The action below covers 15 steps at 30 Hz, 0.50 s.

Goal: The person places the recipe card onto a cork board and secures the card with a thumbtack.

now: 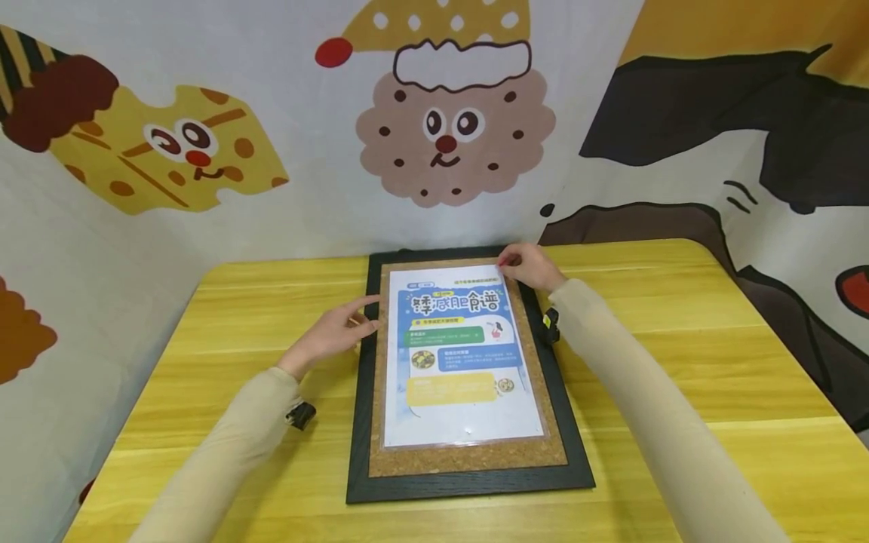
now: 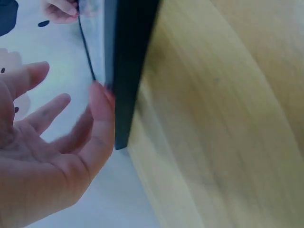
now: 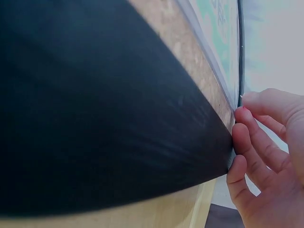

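A laminated poster (image 1: pixel 462 415) with a blue heading lies over a cork board (image 1: pixel 468 458) in a black frame (image 1: pixel 468 485), flat on the wooden table. At the poster's top right corner, my right hand (image 1: pixel 532 265) has its thumb and index finger pinched together on a tiny pin (image 3: pixel 242 97), mostly hidden by the fingertips. Some red shows there. Its other fingers rest along the black frame's edge in the right wrist view. My left hand (image 1: pixel 334 332) is at the frame's left side, fingers spread and loosely bent, with fingertips right at the edge (image 2: pixel 128 71).
Yellow wood-grain table (image 1: pixel 679 339) extends on both sides of the board. Behind it hangs a pale cloth (image 1: pixel 305 151) printed with cartoon food, close to the frame's far edge. Small black wrist cameras (image 1: pixel 301 415) sit on both sleeves.
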### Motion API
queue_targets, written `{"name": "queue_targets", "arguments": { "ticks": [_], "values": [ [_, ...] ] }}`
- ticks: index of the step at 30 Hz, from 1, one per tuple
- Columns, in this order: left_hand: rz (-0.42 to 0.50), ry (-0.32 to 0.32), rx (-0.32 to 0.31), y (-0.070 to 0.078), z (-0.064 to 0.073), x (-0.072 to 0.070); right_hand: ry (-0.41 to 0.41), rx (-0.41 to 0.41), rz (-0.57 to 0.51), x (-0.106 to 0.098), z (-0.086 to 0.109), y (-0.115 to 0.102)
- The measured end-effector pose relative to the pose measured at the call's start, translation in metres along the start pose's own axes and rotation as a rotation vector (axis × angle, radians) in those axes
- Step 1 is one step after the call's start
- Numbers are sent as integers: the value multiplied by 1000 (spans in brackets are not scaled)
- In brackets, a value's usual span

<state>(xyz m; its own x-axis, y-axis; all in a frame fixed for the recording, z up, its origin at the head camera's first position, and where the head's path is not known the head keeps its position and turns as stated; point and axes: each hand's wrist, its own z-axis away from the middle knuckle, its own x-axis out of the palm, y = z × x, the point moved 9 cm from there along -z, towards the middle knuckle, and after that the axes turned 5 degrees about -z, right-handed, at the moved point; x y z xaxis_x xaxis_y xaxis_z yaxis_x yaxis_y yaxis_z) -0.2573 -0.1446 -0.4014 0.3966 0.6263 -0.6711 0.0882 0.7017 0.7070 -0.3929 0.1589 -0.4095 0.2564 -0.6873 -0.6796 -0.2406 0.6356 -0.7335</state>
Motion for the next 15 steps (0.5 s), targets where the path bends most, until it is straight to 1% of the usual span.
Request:
{"name": "queue_targets", "arguments": {
  "ticks": [3, 5, 7, 11, 13, 15],
  "values": [
    [-61, 11, 9, -4, -4, 2, 1, 9, -2, 0, -1, 1],
    [-111, -5, 22, -6, -8, 6, 0, 12, -2, 0, -1, 1],
    [-158, -41, 23, -7, -11, 12, 1, 12, -3, 1, -1, 1],
    [-256, -124, -15, -13, -16, 25, 8, -1, 6, 1, -3, 2],
    [-295, -149, -37, -15, -17, 29, 12, -7, 9, 1, -3, 1],
    [-318, -161, -45, -15, -18, 31, 16, -11, 13, 0, -4, 1]
  ]
}}
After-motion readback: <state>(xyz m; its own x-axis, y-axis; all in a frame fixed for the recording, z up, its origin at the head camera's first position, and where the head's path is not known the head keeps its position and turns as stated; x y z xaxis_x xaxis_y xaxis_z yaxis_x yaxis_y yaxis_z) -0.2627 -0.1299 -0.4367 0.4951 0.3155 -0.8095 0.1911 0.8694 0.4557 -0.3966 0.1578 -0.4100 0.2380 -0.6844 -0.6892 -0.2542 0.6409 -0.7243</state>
